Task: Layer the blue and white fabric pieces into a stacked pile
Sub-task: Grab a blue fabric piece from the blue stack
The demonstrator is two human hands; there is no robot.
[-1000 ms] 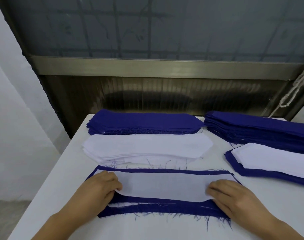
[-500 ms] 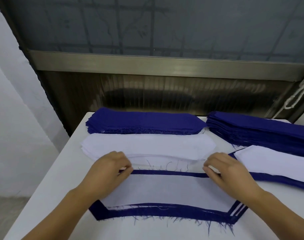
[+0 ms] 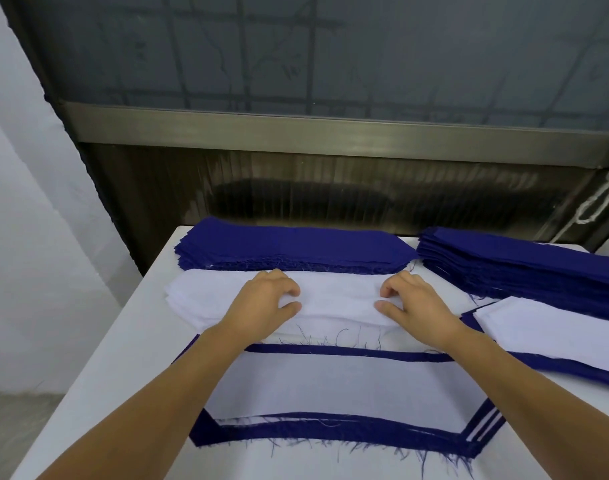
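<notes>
Nearest the person, on the white worktop [image 3: 129,344], lies the layered pile [image 3: 348,389]: a white piece on top with blue edges showing along its near and far sides and frayed threads hanging off the near edge. Both forearms reach across this pile. Just beyond it sits the white stack [image 3: 337,296], and both hands rest on that stack. The left hand [image 3: 261,306] has its fingers [image 3: 289,289] curled and its thumb stretched toward the middle, bunching the top white piece; the right hand [image 3: 413,303] mirrors it, fingers curled, thumb pointing inward, pinching the same top piece so a fold rises between the two hands. Directly behind the white stack, touching its far edge, is a blue stack [image 3: 289,244]. To the right of the white stack lies a second layered pile [image 3: 545,327] with white over blue, and behind that a taller blue stack [image 3: 524,265]. Beyond the worktop's far edge stands a dark window frame [image 3: 330,133].
</notes>
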